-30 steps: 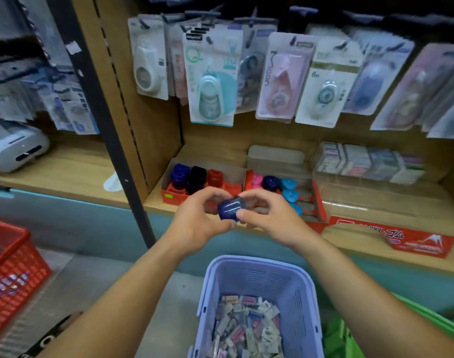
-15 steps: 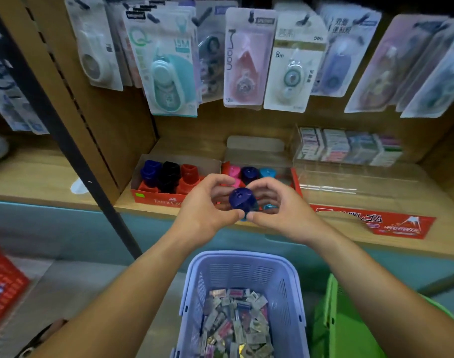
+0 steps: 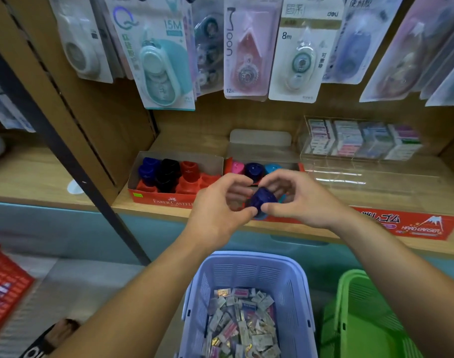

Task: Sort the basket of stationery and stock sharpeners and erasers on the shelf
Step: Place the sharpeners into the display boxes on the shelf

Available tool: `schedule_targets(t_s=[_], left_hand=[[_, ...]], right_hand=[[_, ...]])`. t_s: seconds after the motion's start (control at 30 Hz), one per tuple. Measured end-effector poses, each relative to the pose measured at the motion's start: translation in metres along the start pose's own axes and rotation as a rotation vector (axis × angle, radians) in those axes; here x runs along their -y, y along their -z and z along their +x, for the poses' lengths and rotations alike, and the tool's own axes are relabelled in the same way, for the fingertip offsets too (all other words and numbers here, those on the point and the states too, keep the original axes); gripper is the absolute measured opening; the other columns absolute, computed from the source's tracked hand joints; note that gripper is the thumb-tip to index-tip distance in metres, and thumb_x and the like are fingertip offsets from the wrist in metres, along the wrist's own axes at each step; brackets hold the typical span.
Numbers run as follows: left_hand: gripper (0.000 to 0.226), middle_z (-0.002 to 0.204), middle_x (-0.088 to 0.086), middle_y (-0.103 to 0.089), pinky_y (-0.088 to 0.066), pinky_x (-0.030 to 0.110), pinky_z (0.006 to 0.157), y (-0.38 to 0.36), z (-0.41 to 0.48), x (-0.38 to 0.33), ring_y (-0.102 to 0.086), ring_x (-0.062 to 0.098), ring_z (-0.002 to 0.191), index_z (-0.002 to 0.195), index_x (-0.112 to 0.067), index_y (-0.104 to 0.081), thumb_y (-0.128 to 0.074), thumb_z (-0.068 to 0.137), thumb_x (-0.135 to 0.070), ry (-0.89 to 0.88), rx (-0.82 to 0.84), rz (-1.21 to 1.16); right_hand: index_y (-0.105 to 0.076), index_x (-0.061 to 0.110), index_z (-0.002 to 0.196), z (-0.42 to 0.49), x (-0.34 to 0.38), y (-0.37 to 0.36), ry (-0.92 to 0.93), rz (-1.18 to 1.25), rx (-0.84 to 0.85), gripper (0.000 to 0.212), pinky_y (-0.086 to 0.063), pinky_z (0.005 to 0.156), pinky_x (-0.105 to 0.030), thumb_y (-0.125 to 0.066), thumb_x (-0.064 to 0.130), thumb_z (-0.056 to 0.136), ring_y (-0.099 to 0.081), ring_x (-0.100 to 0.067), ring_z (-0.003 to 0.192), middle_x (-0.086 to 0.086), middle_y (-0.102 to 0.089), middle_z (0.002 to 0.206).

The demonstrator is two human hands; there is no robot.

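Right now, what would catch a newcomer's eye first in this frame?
At centre, the left hand and right hand together pinch a dark blue rounded plastic sharpener in front of the wooden shelf. Below stands a lilac plastic basket holding small wrapped packets; left of the hands, a red cardboard box holds more sharpeners.

FABER-CASTELL runs in white along the front of the red sharpener box point(image 3: 169, 200), centre left. Along the top, the teal correction tape pack point(image 3: 163, 60) reads 15M, the pink pack point(image 3: 246, 47) 12m, and the white pack point(image 3: 302, 52) 8m and deli. At right, the red strip point(image 3: 412, 224) on the shelf point(image 3: 375, 182) edge reads HARD ERASER.
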State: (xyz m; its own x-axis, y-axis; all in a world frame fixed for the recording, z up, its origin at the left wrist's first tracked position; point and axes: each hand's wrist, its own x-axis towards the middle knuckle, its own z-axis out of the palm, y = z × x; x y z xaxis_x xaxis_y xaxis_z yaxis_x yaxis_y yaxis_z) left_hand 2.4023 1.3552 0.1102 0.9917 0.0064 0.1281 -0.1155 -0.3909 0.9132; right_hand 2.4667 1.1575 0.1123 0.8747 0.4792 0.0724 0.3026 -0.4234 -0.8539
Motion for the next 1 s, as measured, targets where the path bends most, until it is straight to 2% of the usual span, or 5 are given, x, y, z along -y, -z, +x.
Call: schedule_targets(t_s=[0.17, 0.27, 0.4, 0.67, 1.0], left_hand=[[0.051, 0.124, -0.015, -0.062, -0.047, 0.024, 0.099, 0.015, 0.004, 0.021, -0.058, 0.004, 0.113, 0.130, -0.032, -0.060, -0.079, 0.083, -0.031, 0.005, 0.020, 0.513], [0.052, 0.134, -0.010, -0.056, -0.045, 0.029, 0.100, 0.022, 0.005, 0.029, -0.055, 0.012, 0.120, 0.135, -0.031, -0.057, -0.076, 0.086, -0.035, 0.055, 0.055, 0.608], [0.058, 0.142, -0.009, -0.051, -0.042, 0.029, 0.105, 0.025, 0.007, 0.034, -0.049, 0.014, 0.128, 0.141, -0.028, -0.054, -0.074, 0.087, -0.036, 0.085, 0.113, 0.619], [0.055, 0.140, -0.010, -0.050, -0.041, 0.030, 0.107, 0.027, 0.007, 0.037, -0.049, 0.013, 0.127, 0.139, -0.027, -0.055, -0.073, 0.088, -0.037, 0.079, 0.137, 0.588], [0.054, 0.140, -0.009, -0.051, -0.042, 0.031, 0.106, 0.029, 0.006, 0.035, -0.049, 0.014, 0.127, 0.140, -0.029, -0.055, -0.072, 0.089, -0.038, 0.087, 0.163, 0.583]], right_hand=[[-0.067, 0.032, 0.109, 0.030, -0.014, 0.004, -0.003, -0.231, -0.174, 0.045, -0.058, 0.079, -0.029, -0.087, 0.015, 0.072, -0.066, -0.007, 0.088, 0.005, -0.067, 0.112], [-0.067, 0.026, 0.122, 0.046, -0.017, 0.001, 0.013, -0.482, -0.182, 0.050, -0.049, 0.082, -0.025, -0.085, 0.022, 0.075, -0.059, -0.008, 0.092, 0.004, -0.065, 0.116], [-0.065, 0.021, 0.130, 0.056, -0.025, -0.010, -0.025, -0.638, -0.131, 0.053, -0.042, 0.086, -0.021, -0.083, 0.025, 0.080, -0.062, -0.015, 0.106, 0.000, -0.069, 0.124], [-0.061, 0.026, 0.139, 0.060, -0.026, -0.017, 0.024, -0.761, -0.034, 0.055, -0.040, 0.109, -0.038, -0.073, 0.012, 0.087, -0.050, -0.025, 0.131, -0.005, -0.059, 0.140], [-0.071, 0.019, 0.123, 0.056, -0.026, -0.020, -0.015, -0.631, -0.107, 0.039, -0.042, 0.099, -0.027, -0.075, 0.017, 0.084, -0.059, -0.021, 0.118, -0.003, -0.064, 0.127]])
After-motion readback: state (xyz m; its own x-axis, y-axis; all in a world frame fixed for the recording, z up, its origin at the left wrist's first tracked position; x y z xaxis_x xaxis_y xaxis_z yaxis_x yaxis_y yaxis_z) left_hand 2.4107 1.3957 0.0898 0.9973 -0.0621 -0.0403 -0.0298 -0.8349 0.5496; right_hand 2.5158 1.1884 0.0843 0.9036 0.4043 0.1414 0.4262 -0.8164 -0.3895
